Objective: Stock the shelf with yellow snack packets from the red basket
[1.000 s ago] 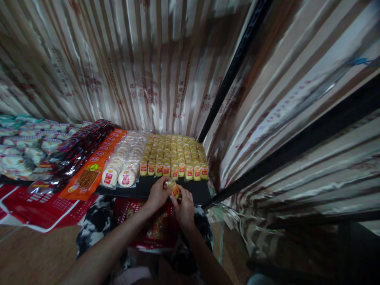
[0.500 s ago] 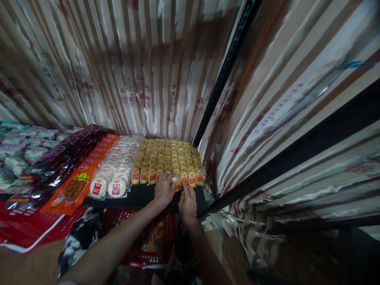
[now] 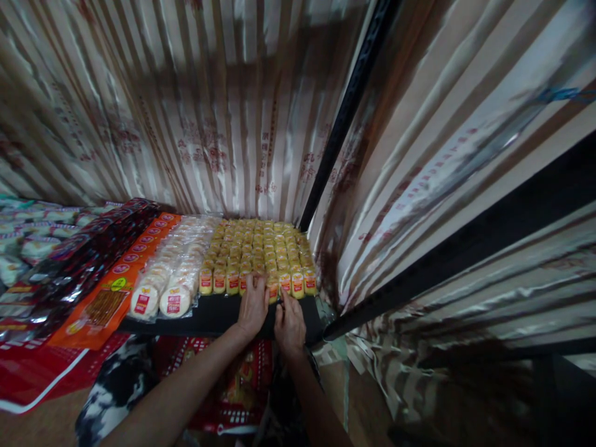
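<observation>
Small yellow packaged cakes (image 3: 257, 239) with red labels stand in tight rows on a black shelf (image 3: 214, 313). One front packaged cake (image 3: 272, 290) sits slightly forward of its neighbours, between my two hands. My left hand (image 3: 254, 308) is at its left side, fingers curled over the front row and thumb against the wrapper. To its right, my right hand (image 3: 289, 323) has its index finger stretched toward the cake's lower right edge, thumb apart. The left fingertips are partly hidden among the cakes.
Left of the cakes lie clear packs of round white biscuits (image 3: 174, 301), an orange snack packet (image 3: 100, 307) and dark shiny packets (image 3: 69, 267). A red bag (image 3: 41, 372) hangs below. Striped sheeting (image 3: 223, 124) and a black post (image 3: 347, 118) bound the shelf.
The cake between my hands has settled lower into the front row. My right hand has drawn slightly back and its fingers have loosened. The view has shifted a little.
</observation>
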### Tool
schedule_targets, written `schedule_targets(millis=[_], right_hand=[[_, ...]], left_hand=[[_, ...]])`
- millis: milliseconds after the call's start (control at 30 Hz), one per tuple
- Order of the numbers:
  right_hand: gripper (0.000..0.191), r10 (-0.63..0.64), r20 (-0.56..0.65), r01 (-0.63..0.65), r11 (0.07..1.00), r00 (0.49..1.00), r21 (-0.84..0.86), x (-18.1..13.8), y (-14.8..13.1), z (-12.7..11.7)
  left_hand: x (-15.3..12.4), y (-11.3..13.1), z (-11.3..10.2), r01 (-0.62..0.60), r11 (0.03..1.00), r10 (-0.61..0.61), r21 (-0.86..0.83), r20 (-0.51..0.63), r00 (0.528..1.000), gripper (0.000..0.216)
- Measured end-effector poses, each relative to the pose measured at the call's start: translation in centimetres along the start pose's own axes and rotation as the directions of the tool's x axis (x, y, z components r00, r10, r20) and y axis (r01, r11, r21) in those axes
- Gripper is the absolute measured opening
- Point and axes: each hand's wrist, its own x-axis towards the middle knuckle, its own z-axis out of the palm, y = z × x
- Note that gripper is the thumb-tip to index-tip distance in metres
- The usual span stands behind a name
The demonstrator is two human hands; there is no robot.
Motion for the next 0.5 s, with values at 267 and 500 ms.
schedule_targets(millis=[267, 500], right_hand=[[0.043, 0.030, 0.000, -0.030, 1.000, 1.000, -0.007, 0.0, -0.5, -0.3], [0.045, 0.055, 0.036, -0.055, 0.998, 0.998, -0.005, 0.1, -0.5, -0.3]], left_hand=[[-1.7, -1.6, 1.2, -0.111, 0.994, 0.108, 0.010, 0.162, 0.981, 0.030], [-1.9, -2.7, 2.9, -0.005, 0.991, 0.033, -0.132, 0.208, 0.978, 0.039]])
